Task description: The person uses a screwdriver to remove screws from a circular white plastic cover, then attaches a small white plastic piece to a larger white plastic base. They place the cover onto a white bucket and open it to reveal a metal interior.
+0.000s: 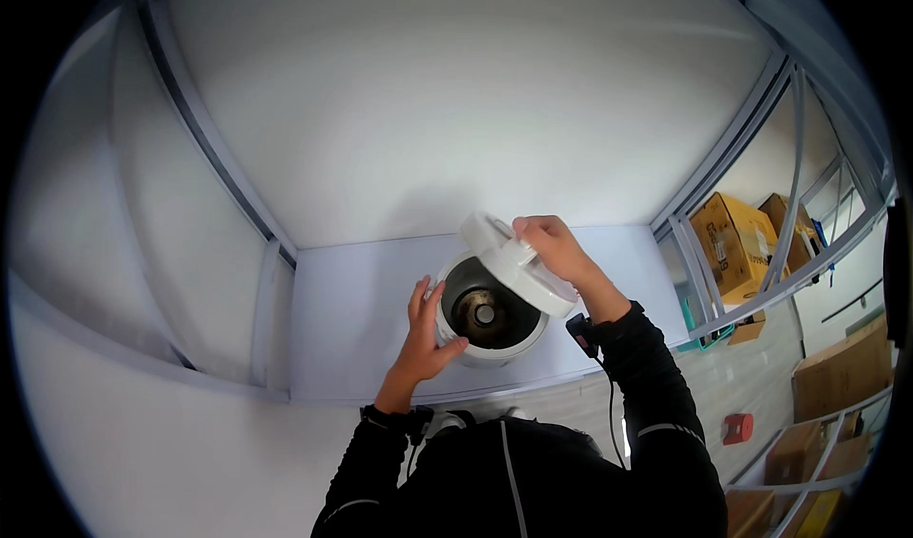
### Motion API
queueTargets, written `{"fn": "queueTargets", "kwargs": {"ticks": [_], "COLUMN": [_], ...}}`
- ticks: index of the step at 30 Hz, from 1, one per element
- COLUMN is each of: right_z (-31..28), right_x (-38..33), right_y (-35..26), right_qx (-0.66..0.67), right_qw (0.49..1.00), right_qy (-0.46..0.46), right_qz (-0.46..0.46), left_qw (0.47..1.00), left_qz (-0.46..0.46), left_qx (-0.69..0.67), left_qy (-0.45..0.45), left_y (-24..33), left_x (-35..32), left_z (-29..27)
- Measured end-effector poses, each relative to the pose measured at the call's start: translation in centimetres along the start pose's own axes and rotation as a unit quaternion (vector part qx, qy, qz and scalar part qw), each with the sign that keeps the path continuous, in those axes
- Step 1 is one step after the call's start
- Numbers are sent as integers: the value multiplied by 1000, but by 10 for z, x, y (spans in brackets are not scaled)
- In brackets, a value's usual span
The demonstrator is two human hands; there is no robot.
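A white round rice cooker (494,354) stands on the table, its grey inside exposed. Down at its bottom I see a brownish, stained plate with a round metal button (485,314) in the middle. My left hand (425,341) grips the cooker's left side, thumb on the near rim and fingers along the far left. A white lid (542,286) hangs tilted over the right and far part of the opening. Closed around its handle is my right hand (552,245).
The pale tabletop (352,315) is framed by white panels and metal posts. Beyond the right side are a yellow carton (732,245), a red stool (737,429) and shelves with brown boxes (794,454). A dark cable (611,405) hangs from my right wrist.
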State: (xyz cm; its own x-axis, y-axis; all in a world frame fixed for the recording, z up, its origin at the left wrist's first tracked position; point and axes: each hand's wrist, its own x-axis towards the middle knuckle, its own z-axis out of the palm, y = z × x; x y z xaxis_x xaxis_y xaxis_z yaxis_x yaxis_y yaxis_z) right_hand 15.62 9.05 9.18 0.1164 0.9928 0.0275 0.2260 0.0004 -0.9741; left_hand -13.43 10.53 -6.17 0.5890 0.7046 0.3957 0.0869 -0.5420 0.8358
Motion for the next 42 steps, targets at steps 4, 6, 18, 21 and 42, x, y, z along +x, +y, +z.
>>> {"fn": "queueTargets", "kwargs": {"ticks": [4, 6, 18, 21, 42], "right_z": [-25, -38, -98, -101, -157], "right_x": [11, 14, 41, 41, -47], "right_y": [8, 6, 45, 54, 245], "right_qx": [49, 103, 437, 418, -493], "right_qw": [998, 988, 894, 902, 866], "right_qy": [44, 104, -25, -14, -81], "right_qz": [20, 50, 99, 108, -21], "left_qw": [999, 998, 985, 980, 937], "left_qz": [-27, -33, -111, -114, -149], "left_qx": [32, 32, -6, 20, 112], "left_qy": [23, 39, 134, 165, 295], "left_y": [6, 7, 17, 24, 47], "left_x": [-5, -5, -13, -10, -3], "left_z": [-3, 2, 31, 43, 152]}}
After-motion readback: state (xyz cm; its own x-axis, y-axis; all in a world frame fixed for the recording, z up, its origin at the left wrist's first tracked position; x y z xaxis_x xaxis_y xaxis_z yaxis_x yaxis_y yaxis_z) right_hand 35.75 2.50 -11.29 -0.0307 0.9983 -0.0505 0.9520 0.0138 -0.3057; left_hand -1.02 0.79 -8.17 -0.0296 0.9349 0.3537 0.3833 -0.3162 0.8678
